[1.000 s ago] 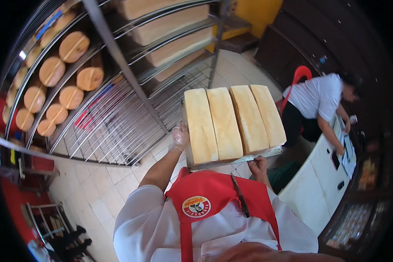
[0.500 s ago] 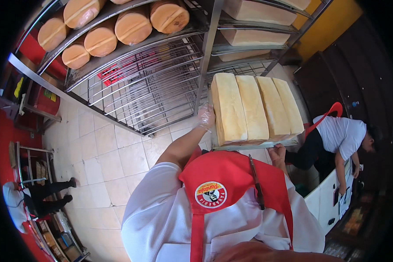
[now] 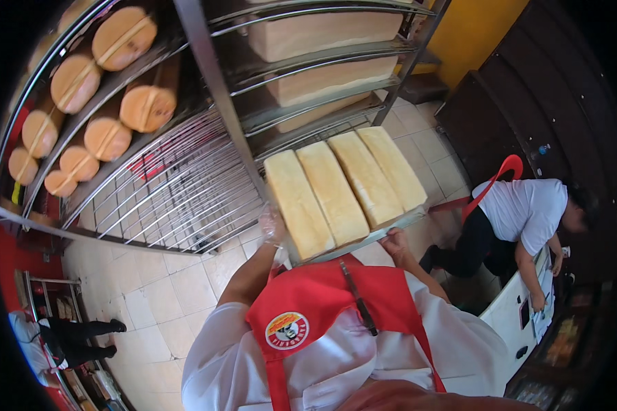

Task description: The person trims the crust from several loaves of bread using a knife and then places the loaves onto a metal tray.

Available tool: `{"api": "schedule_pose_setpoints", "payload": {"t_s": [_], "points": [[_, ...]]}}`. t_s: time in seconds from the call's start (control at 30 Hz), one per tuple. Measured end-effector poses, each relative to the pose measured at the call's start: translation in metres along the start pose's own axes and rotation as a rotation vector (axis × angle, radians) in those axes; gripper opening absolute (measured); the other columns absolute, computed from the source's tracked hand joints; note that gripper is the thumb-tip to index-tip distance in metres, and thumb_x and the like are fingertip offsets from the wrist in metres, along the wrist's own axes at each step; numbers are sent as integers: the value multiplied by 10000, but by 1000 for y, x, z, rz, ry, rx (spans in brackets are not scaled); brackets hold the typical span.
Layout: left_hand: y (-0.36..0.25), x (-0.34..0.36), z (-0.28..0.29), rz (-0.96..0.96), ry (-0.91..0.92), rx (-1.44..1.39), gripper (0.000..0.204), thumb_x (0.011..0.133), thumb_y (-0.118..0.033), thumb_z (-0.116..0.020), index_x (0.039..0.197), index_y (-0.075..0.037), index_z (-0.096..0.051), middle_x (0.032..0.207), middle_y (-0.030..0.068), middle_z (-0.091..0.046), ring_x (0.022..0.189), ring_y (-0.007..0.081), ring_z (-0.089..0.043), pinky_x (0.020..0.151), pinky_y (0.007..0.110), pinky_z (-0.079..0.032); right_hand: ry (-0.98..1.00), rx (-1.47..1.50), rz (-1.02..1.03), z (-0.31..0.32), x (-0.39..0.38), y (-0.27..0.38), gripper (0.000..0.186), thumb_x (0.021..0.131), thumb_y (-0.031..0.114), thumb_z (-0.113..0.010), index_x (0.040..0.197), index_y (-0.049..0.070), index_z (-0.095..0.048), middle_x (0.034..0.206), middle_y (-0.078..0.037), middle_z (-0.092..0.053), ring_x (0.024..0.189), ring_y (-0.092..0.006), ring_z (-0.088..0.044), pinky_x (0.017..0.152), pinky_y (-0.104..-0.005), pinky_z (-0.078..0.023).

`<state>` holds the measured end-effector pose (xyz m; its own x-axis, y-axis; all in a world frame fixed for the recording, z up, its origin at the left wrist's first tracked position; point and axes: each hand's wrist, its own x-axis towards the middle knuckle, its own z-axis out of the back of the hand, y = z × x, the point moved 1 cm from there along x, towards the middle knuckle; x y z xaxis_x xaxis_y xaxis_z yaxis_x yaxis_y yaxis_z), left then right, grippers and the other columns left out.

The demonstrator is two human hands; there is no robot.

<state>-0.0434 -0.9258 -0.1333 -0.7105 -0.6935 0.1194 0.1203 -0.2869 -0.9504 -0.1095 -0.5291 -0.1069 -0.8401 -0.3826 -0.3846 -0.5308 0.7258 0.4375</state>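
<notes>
Several long pale-gold bread loaves (image 3: 328, 192) lie side by side on a metal tray (image 3: 363, 241) in front of my chest. My left hand (image 3: 272, 227), in a clear plastic glove, is closed on the tray's left edge. At the near right edge, my right hand (image 3: 396, 246) grips the tray, its fingers partly tucked under the rim. The tray's far end is up against the lower shelves of a tall metal rack (image 3: 216, 75); whether it touches them I cannot tell.
Large pale loaves (image 3: 325, 34) fill the rack's right-hand shelves, and round wrapped loaves (image 3: 147, 108) its left-hand ones. Below those are bare wire shelves (image 3: 178, 185). A co-worker (image 3: 521, 212) leans over a white table (image 3: 521, 335) at right. Another person (image 3: 68, 339) stands far left.
The tray of loaves has moved left and tilted a little, nearer the rack's right-hand section. The rack has shifted left in view as I turn. Both hands keep their hold.
</notes>
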Motion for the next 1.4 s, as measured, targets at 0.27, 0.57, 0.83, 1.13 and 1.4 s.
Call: {"api": "schedule_pose_setpoints", "payload": {"t_s": [0.27,0.57,0.83,1.13,1.4], "points": [[-6,-5,4,358,44,-456,465,945,-200,-505,1365,-10,-439,904,124,-659,736,225,-624,655,327,-506,-66,21,-159,0,54,29,557,611,2,-434,1163,-52,-483,1240,-235,-523,1188,-436,-471,1022,-604,-359],[4,-120,65,509,-42,-72,420,934,-173,-506,1338,-60,-480,801,17,-586,661,92,-542,545,262,-468,-216,15,-90,-50,185,20,324,707,-29,-403,1021,-23,-487,1097,-194,-526,1091,-401,-500,947,-659,-385],[45,-255,135,736,-281,2,426,847,1,-438,1262,-48,-520,782,11,-578,587,88,-505,530,229,-419,-259,8,-91,-121,277,2,233,784,8,-468,1003,6,-546,1040,-140,-577,997,-322,-571,892,-527,-482],[48,-313,163,719,-307,257,358,901,-192,-510,1201,-13,-588,964,178,-691,873,253,-671,765,326,-509,-187,-164,-123,-183,253,-32,319,960,128,-407,1259,59,-494,1242,-127,-548,1098,-283,-549,885,-473,-504],[86,-284,225,559,-110,348,348,902,-176,-506,1196,-10,-588,966,173,-690,863,256,-672,751,331,-514,-262,-203,-4,-148,273,-12,354,994,281,-371,1253,61,-471,1223,-133,-519,1005,-290,-535,853,-474,-476]]}}
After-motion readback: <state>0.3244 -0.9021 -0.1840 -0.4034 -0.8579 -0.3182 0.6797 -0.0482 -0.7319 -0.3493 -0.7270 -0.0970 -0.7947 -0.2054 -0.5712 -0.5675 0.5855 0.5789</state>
